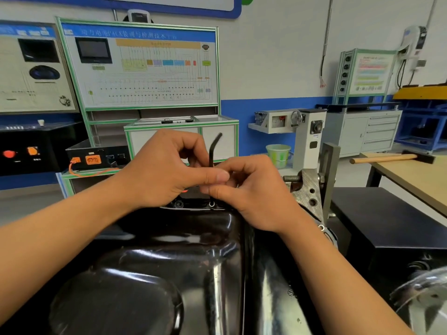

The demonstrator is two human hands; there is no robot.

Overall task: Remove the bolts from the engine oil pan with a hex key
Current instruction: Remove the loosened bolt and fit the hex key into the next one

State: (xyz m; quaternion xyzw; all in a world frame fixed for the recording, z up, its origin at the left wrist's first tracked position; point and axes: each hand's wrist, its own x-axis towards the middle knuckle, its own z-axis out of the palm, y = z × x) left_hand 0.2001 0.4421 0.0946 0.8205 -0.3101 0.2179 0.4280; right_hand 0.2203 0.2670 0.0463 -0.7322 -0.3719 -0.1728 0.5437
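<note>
Gloss covers the black oil pan [169, 250] closest to me, and a slick surface like that gives a dropped bolt nothing to stop on. At the pan's far rim both hands meet around the hex key [211, 155], which stands upright with its short arm bent over at the top. The left grip [164, 172] pinches the shaft between thumb and curled fingers, and the right grip [254, 194] pinches it lower, just above the bolt [212, 204]. Fingers hide the tip, so I cannot tell whether it sits fully in the socket. If it sits shallow or tilted, a turn could cam it out and round the socket. Fingertip pinches on so thin a shaft may also slip. Just right of the right knuckles, the stand bracket [310, 189] and its threaded stud would catch a slipping hand. Farther back, a hammer [384, 158] lies on the counter [411, 180].
</note>
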